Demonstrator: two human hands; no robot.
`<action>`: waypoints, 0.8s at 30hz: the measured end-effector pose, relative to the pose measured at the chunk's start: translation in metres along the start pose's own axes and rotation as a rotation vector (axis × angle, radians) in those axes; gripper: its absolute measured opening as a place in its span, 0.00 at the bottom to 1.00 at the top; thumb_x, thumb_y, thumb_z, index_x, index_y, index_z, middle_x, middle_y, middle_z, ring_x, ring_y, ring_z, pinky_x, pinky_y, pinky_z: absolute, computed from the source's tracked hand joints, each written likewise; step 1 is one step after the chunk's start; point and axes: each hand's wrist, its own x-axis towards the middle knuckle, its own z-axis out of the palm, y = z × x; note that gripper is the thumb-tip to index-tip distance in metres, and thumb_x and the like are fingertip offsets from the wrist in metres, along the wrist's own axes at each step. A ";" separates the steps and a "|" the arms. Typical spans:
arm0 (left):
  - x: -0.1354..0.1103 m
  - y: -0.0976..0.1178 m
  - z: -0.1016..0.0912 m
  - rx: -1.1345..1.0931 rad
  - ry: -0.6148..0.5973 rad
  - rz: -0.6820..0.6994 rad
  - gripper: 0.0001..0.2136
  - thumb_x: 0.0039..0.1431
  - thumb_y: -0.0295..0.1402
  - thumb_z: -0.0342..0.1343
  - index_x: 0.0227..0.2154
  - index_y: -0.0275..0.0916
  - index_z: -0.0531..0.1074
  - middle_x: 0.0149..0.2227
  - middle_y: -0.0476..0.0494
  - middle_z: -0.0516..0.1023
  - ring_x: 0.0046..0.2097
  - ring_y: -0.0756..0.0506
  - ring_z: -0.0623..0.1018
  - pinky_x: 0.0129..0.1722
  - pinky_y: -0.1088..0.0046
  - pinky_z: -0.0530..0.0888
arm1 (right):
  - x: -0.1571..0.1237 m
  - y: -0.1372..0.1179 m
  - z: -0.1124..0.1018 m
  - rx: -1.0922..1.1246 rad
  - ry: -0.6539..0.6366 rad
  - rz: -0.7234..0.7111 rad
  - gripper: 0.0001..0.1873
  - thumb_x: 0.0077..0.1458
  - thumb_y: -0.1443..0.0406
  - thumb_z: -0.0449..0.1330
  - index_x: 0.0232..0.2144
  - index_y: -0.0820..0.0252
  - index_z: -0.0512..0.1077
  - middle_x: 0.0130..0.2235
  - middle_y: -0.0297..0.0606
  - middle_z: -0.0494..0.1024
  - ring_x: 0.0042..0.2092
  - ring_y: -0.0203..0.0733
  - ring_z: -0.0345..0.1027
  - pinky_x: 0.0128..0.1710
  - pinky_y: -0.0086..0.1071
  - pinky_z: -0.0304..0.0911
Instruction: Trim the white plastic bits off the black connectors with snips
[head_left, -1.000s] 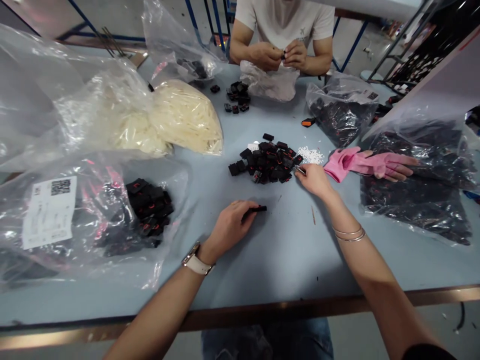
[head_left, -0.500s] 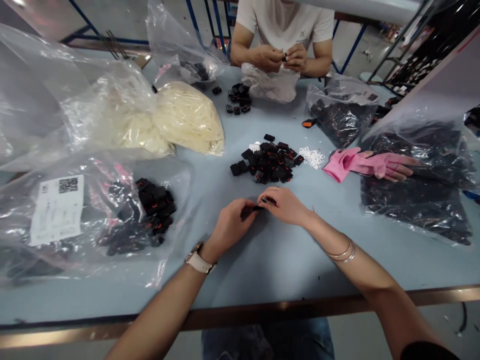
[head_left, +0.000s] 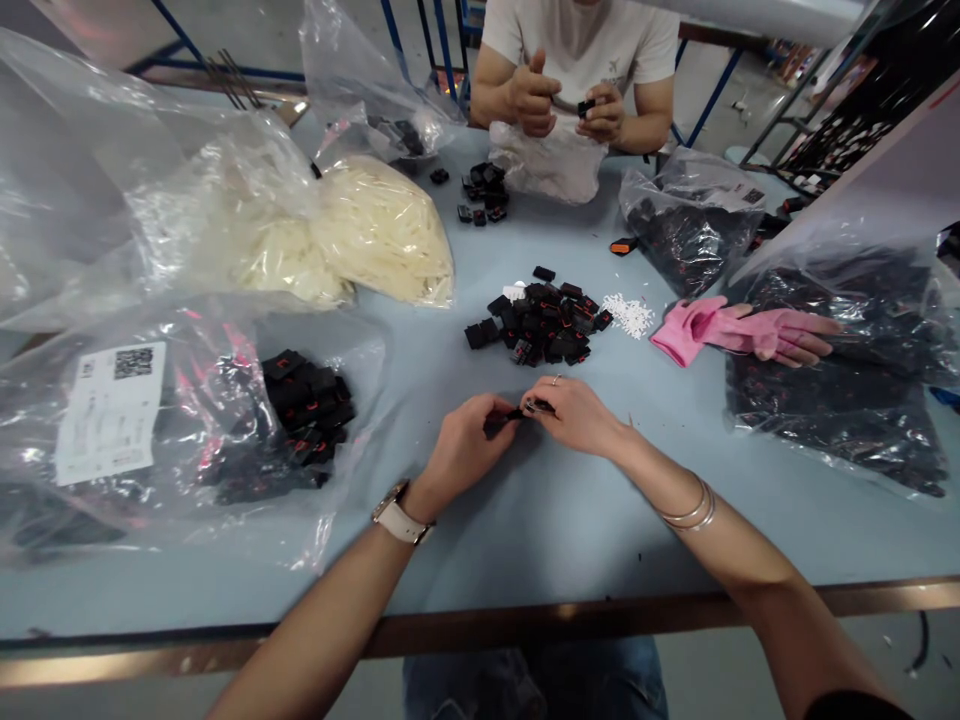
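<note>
My left hand (head_left: pixel 471 440) is closed, pinching a small black plastic part (head_left: pixel 513 414) just above the table. Fingertip to fingertip with it, my right hand (head_left: pixel 576 415) is also closed, gripping a small dark piece (head_left: pixel 541 407) with a shiny edge. Whether the two pieces are joined I cannot tell, as my fingers cover most of them. Just beyond my hands lies a pile of black plastic connector housings (head_left: pixel 553 318), some with orange parts. Tiny white pieces (head_left: pixel 630 315) are scattered at the pile's right.
Clear bags of black parts stand left (head_left: pixel 307 405) and right (head_left: pixel 832 400), the right one under pink gloves (head_left: pixel 742 330). A bag of cream-coloured pieces (head_left: pixel 382 230) sits back left. Across the table (head_left: pixel 570 540), a person's hands (head_left: pixel 600 112) hold a black part.
My hands stay almost in place, fingers still on the black pieces. Across the table, the other person's hands have moved apart, one holding a black part. The view has shifted slightly.
</note>
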 end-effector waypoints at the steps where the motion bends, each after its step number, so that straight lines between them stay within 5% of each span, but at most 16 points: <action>1: 0.000 0.000 0.000 0.000 -0.001 -0.004 0.03 0.55 0.28 0.57 0.33 0.39 0.72 0.32 0.47 0.80 0.33 0.46 0.79 0.32 0.71 0.74 | 0.000 0.000 0.001 -0.007 0.000 0.000 0.11 0.58 0.72 0.55 0.40 0.62 0.76 0.41 0.43 0.79 0.42 0.41 0.72 0.43 0.33 0.62; 24: 0.001 -0.004 0.001 -0.029 0.007 -0.041 0.02 0.55 0.31 0.56 0.31 0.39 0.72 0.30 0.47 0.79 0.31 0.46 0.78 0.31 0.71 0.73 | 0.000 0.014 0.005 0.022 0.074 -0.145 0.12 0.56 0.74 0.56 0.39 0.61 0.77 0.37 0.39 0.79 0.37 0.37 0.71 0.39 0.29 0.62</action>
